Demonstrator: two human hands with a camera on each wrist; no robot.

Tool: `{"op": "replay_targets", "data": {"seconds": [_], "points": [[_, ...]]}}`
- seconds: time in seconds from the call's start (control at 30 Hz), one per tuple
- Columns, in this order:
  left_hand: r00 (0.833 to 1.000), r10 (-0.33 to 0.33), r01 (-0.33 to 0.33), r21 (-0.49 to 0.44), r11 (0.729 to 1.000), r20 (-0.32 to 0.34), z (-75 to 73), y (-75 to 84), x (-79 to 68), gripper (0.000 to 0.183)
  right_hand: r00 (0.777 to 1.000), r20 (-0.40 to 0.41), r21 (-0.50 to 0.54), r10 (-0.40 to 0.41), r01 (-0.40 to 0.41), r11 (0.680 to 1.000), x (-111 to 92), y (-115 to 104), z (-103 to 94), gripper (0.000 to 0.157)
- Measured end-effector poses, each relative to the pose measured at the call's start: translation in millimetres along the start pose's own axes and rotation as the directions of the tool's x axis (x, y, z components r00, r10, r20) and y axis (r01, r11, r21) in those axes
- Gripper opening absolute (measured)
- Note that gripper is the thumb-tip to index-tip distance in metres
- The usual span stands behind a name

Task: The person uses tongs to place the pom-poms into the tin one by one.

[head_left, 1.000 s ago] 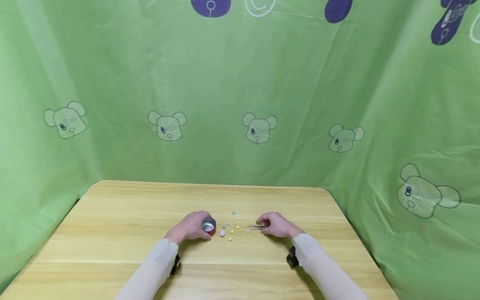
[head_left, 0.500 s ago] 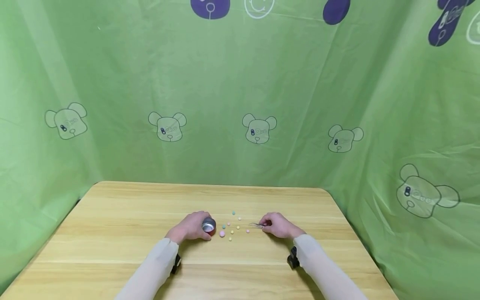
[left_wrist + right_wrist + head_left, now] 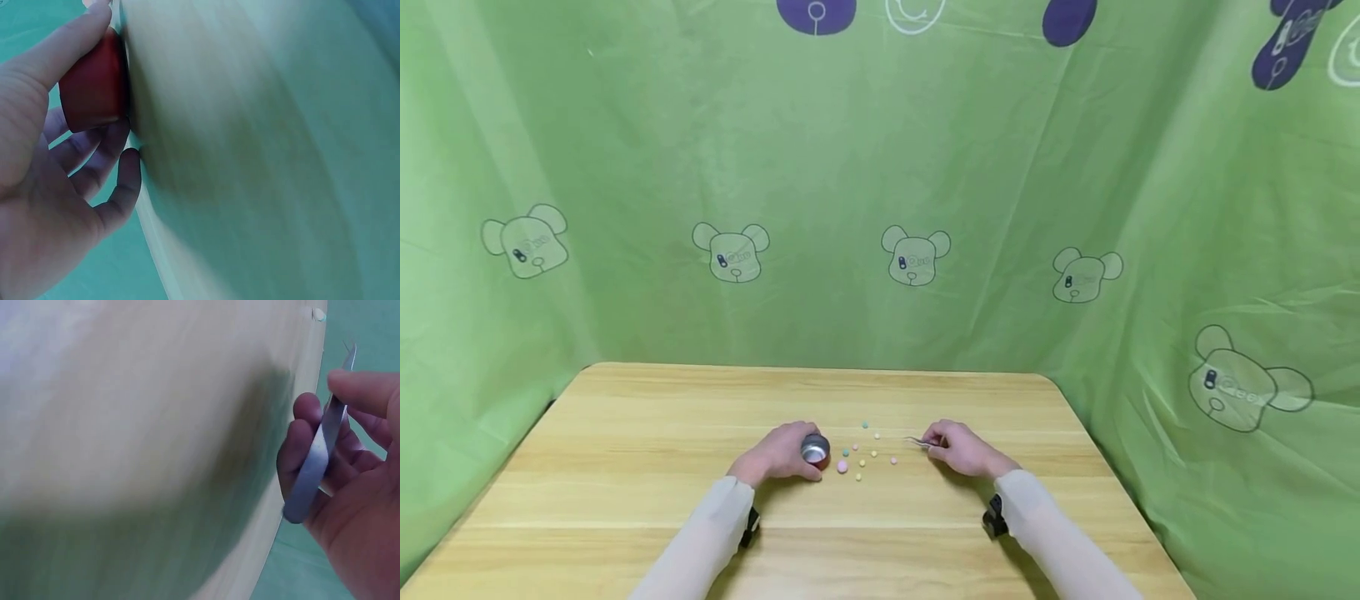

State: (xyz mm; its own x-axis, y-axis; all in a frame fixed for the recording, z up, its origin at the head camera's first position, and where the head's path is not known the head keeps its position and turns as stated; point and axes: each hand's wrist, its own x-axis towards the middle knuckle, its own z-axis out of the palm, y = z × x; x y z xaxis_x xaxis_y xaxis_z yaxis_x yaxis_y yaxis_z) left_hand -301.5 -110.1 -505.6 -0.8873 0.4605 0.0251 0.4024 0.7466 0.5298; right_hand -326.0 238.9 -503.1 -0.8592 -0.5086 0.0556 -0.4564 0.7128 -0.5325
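My left hand [image 3: 778, 452] grips a small red cup [image 3: 95, 84] with a silvery inside, thumb on one side and fingers on the other, down at the tabletop. Metal tweezers [image 3: 317, 450] with fine curved tips are held in my right hand [image 3: 964, 448], pinched between thumb and fingers. Their tips point left, toward the small balls, with nothing visible between them. Several small pastel balls lie scattered between the hands: a larger pink ball [image 3: 842, 467] near the cup, a blue ball [image 3: 865, 425] farthest back, and a pink ball [image 3: 893, 460] closest to the tweezers.
The wooden table [image 3: 625, 467] reaches back to a green curtain [image 3: 820, 317] printed with bear heads, which also hangs along both sides. A black wrist camera [image 3: 995, 517] sits under the right sleeve, and another black camera [image 3: 750, 527] under the left.
My right hand has shifted slightly right and away from the body, taking the tweezers back from the nearest pink ball. The left hand stays on the cup.
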Motion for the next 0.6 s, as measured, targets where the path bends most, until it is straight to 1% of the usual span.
{"op": "replay_targets", "data": {"seconds": [0.2, 0.33, 0.6], "points": [[1.0, 0.011, -0.011, -0.028, 1.0, 0.015, -3.0, 1.8, -1.8, 0.059, 1.0, 0.015, 0.022, -0.004, 0.004, 1.0, -9.3, -6.0, -4.4, 0.008], [0.999, 0.026, -0.025, -0.038, 0.999, 0.026, -4.7, 1.7, -2.2, 0.058, 0.999, 0.03, 0.017, -0.01, 0.01, 1.0, -14.1, -9.7, -6.1, 0.009], [1.0, -0.002, 0.004, -0.074, 0.997, 0.029, -6.3, 4.3, -3.3, 0.049, 0.997, 0.046, -0.034, -0.057, 0.059, 0.998, -17.7, -18.3, -4.7, 0.008]]}}
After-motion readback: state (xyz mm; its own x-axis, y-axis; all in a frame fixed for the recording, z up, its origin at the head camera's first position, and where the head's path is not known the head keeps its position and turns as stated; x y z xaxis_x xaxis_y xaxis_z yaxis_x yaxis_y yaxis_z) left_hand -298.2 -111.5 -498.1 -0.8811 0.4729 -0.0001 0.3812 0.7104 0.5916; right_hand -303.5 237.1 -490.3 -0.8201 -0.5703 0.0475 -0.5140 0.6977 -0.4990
